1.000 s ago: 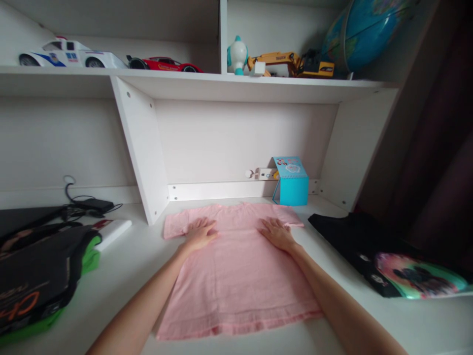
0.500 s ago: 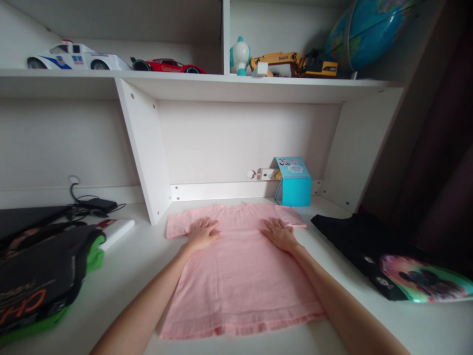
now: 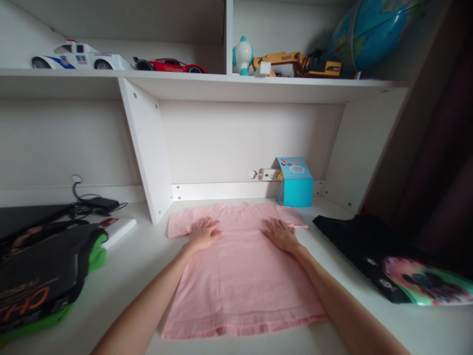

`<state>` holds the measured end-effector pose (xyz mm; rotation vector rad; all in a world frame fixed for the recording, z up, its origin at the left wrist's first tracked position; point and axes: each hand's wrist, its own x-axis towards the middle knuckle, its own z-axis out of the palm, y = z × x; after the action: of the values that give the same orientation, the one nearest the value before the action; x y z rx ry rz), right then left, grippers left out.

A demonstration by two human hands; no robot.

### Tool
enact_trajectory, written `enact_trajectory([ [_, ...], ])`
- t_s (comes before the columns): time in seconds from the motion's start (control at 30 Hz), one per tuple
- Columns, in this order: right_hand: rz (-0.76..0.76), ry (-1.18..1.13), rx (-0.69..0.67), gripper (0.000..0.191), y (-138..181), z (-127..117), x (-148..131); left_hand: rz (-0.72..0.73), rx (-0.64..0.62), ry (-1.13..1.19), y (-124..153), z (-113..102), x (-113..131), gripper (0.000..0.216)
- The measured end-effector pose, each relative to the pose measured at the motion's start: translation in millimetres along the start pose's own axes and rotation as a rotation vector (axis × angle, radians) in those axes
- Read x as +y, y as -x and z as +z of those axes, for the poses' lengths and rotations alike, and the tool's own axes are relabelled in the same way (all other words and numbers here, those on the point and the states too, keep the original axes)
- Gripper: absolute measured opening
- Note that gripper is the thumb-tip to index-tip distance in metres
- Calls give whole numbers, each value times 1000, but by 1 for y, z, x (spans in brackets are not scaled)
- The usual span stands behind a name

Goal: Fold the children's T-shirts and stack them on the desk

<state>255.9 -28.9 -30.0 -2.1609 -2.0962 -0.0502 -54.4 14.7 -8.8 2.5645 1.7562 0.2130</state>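
Note:
A pink T-shirt (image 3: 240, 281) lies spread flat on the white desk (image 3: 136, 261), neck away from me, both short sleeves out to the sides. My left hand (image 3: 203, 232) rests palm down on the shirt near its left shoulder, fingers stretched out. Near the right shoulder my right hand (image 3: 281, 233) lies flat on the fabric in the same way. Neither hand grips anything.
A folded black and green garment pile (image 3: 40, 281) sits at the left, with a laptop, cables and a white box behind it. Black clothing with a colourful print (image 3: 391, 261) lies at the right. A blue box (image 3: 296, 181) stands at the back. Toy cars, an excavator and a globe fill the shelf above.
Only the view has shifted slightly; both hands stay flat on the shirt's shoulders.

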Motion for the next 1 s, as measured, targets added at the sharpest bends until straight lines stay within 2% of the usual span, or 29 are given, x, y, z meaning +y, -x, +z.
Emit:
enact_trajectory([
  [0.17, -1, 0, 5, 58, 1, 0, -1, 1, -2, 10, 1, -1, 1, 61],
  [0.3, -6, -23, 59, 56, 2, 1, -1, 14, 29, 34, 3, 0, 1, 58],
  [0.4, 8, -56, 141, 52, 2, 0, -2, 25, 90, 89, 3, 1, 1, 54],
  [0.53, 56, -101, 310, 42, 2, -8, -1, 36, 275, 161, 4, -2, 3, 48],
  [0.63, 69, -123, 428, 35, 3, -14, 0, 65, 358, 191, 5, -5, 4, 44],
  [0.8, 25, -138, 534, 26, 6, -17, -2, 103, 411, 217, 7, -7, 6, 38],
  [1.0, 20, -126, 591, 29, 8, -19, -4, 72, 396, 209, 10, -10, 8, 22],
])
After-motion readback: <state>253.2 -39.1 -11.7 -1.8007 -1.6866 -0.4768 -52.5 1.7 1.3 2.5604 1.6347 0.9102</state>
